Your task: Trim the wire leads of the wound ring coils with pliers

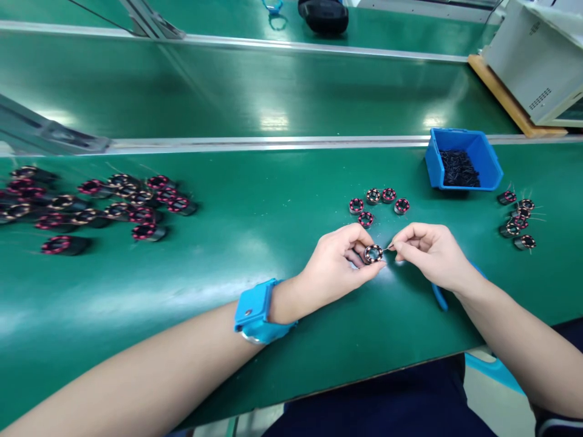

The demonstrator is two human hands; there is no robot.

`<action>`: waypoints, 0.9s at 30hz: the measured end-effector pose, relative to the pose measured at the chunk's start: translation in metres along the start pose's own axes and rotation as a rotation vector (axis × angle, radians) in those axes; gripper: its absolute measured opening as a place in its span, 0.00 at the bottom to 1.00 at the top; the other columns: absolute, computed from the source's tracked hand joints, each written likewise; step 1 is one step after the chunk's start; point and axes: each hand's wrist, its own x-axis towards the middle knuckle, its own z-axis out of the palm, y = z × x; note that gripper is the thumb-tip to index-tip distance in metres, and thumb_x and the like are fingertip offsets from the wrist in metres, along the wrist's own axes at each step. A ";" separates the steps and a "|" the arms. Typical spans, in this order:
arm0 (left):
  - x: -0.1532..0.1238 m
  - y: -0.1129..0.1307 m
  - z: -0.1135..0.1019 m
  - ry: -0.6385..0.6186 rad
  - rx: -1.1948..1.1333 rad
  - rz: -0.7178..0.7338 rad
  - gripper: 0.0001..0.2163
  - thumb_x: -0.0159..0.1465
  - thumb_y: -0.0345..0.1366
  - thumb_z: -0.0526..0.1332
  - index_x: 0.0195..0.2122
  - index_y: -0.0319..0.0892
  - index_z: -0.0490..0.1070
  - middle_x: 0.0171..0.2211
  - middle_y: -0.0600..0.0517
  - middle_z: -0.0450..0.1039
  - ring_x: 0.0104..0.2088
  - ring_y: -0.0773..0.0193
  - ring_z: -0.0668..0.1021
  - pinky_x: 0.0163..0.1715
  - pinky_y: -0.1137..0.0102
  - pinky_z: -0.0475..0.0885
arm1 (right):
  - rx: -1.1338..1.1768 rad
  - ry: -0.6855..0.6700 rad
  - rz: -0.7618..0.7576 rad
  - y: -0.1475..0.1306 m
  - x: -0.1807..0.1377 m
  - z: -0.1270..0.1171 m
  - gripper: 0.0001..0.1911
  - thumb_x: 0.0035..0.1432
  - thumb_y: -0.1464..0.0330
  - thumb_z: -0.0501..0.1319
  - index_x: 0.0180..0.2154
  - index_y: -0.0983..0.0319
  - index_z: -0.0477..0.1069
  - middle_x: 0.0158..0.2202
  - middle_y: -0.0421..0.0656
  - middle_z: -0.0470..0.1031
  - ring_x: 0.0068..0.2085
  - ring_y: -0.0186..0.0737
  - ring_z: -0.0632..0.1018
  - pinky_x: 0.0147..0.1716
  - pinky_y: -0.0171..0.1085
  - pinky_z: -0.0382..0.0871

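My left hand (pixel 337 261) pinches a small round wound coil ring (pixel 373 253) just above the green table mat (pixel 255 243). A blue strap (pixel 257 312) is on that wrist. My right hand (pixel 430 252) pinches a thin wire lead that sticks out of the ring's right side. Both hands meet near the middle right of the table. A blue-handled tool (pixel 439 296) lies under my right wrist, mostly hidden.
Several finished-looking rings (pixel 378 201) lie just beyond my hands. More rings with leads (pixel 518 220) sit at the right. A big scatter of rings (pixel 95 203) covers the left. A blue bin (pixel 462 159) holds small black parts. A conveyor belt (pixel 255 91) runs behind.
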 end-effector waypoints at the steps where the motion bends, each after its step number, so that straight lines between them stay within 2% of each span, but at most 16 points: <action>1: 0.000 0.000 0.000 0.002 0.000 0.004 0.09 0.51 0.32 0.69 0.30 0.38 0.69 0.27 0.51 0.74 0.24 0.71 0.75 0.20 0.80 0.71 | -0.004 0.000 -0.004 0.000 0.000 0.000 0.06 0.46 0.68 0.66 0.24 0.63 0.71 0.22 0.40 0.74 0.23 0.32 0.75 0.27 0.33 0.70; 13: -0.001 -0.002 0.000 -0.003 -0.041 0.026 0.09 0.52 0.32 0.69 0.31 0.37 0.70 0.27 0.51 0.74 0.25 0.71 0.75 0.22 0.79 0.73 | 0.034 -0.003 0.000 -0.001 0.000 -0.001 0.07 0.46 0.67 0.67 0.25 0.63 0.72 0.24 0.41 0.76 0.24 0.33 0.76 0.27 0.34 0.71; 23: -0.002 -0.002 0.001 0.004 -0.065 0.039 0.10 0.52 0.33 0.69 0.31 0.38 0.69 0.27 0.52 0.73 0.25 0.70 0.76 0.23 0.78 0.73 | -0.010 -0.003 0.014 -0.001 -0.001 -0.002 0.15 0.47 0.57 0.69 0.25 0.62 0.72 0.22 0.42 0.76 0.25 0.37 0.77 0.28 0.37 0.72; 27: -0.003 -0.004 0.000 -0.014 -0.057 0.037 0.10 0.53 0.34 0.68 0.32 0.38 0.69 0.28 0.52 0.73 0.26 0.70 0.75 0.24 0.77 0.74 | -0.022 -0.001 0.014 -0.002 -0.001 -0.001 0.16 0.46 0.56 0.69 0.24 0.63 0.73 0.22 0.42 0.77 0.24 0.36 0.77 0.28 0.36 0.72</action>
